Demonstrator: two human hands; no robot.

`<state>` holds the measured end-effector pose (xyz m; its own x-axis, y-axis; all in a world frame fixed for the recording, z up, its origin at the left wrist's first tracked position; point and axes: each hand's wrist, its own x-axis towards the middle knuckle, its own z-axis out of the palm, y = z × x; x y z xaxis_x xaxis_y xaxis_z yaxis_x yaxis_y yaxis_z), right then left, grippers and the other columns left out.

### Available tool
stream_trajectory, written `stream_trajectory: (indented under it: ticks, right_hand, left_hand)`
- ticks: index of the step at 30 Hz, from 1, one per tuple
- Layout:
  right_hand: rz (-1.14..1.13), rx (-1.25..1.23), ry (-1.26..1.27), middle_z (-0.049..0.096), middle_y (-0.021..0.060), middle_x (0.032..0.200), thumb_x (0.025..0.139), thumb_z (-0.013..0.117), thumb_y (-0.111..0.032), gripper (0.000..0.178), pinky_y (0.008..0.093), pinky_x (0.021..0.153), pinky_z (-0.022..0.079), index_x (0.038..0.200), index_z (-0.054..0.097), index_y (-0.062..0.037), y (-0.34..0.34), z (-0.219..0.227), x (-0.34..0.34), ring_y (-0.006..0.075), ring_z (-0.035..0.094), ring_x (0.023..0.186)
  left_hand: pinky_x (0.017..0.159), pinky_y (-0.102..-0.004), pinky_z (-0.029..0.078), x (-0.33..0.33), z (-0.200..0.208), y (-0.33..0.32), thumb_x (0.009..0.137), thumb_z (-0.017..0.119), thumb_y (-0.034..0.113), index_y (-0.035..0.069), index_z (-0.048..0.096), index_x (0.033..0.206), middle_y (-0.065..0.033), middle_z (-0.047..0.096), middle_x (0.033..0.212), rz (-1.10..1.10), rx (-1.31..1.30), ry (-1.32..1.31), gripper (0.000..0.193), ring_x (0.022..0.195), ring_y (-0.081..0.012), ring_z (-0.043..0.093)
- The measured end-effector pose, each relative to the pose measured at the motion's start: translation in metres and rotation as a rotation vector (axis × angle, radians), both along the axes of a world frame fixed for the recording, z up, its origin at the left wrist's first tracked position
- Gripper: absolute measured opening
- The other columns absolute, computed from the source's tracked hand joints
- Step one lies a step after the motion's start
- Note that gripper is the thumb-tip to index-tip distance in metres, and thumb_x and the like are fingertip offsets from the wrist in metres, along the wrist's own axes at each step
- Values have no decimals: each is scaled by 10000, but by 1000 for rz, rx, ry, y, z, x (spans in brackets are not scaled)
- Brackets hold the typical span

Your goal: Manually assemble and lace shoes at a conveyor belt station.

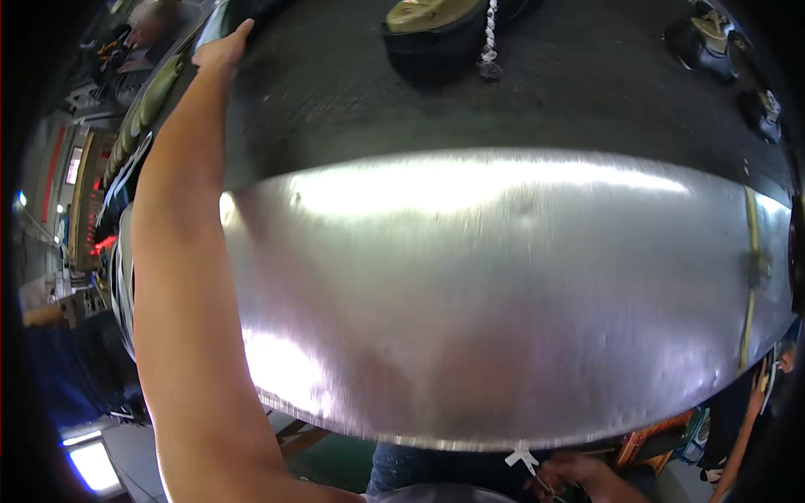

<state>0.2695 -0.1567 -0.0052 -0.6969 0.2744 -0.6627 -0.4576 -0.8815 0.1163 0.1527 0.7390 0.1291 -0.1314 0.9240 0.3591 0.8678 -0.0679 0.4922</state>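
My left arm stretches along the left side to the far corner, where my left hand [220, 52] is closed at a pale blue-grey piece [213, 23]. The thumb sticks out on the right, and the other fingers are partly hidden. Below the near edge of a shiny metal worktop [495, 285], my right hand [579, 471] is closed around a thin metal tool [547, 488]; its kind is unclear. Just left of that hand, a white forked strip [521, 458] hangs at the metal edge.
Past the metal lies a dark surface [335, 101] carrying a black shoe-like item [432, 42] with a tan inside, and a white twisted cord [490, 38]. Black shoes [708, 46] stand far right. A yellow strip [752, 277] crosses the metal. Another person's arm [745, 423] shows lower right.
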Motion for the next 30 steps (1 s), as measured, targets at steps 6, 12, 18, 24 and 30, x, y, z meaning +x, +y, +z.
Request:
stream_trajectory:
  ticks: [6,12,18,24,30]
  right_hand:
    - [-87,-22,-140,706,148,933,1030,459,-391,505,295,661,523,1148,628,70,38,19,11,206,684,813]
    - [-6,-59,-56,705,120,913,1024,463,-448,547,311,712,545,1197,632,43,10,30,-6,196,681,822]
    - [-168,259,-142,681,172,841,1009,442,-501,611,384,654,548,1092,628,75,-35,-17,-45,287,680,709]
    - [-240,348,-488,675,106,812,1017,360,-563,613,334,584,536,1008,642,-19,-44,-12,-68,230,686,680]
    - [-296,368,-668,677,69,798,1025,332,-564,611,276,500,467,1019,634,-33,-52,-3,-83,200,691,656]
  left_hand:
    - [978,-476,482,0,-6,33,825,764,455,-38,532,1344,-227,594,1299,-131,89,15,752,1220,-343,568]
    - [725,-399,627,-17,33,-41,930,656,265,-39,454,1326,-209,613,1174,-394,-388,-753,539,1016,-363,638]
    - [722,-408,618,-128,99,-226,969,593,243,-8,442,1335,-220,609,1185,-526,-403,-1071,469,1000,-345,661]
    - [912,-396,544,-211,86,-493,919,657,125,-1,418,1413,-177,584,1298,-831,-588,-1334,563,1139,-284,622]
    - [1068,-404,428,-221,-35,-735,845,702,44,-5,239,1524,-182,550,1351,-857,-492,-1072,823,1200,-295,580]
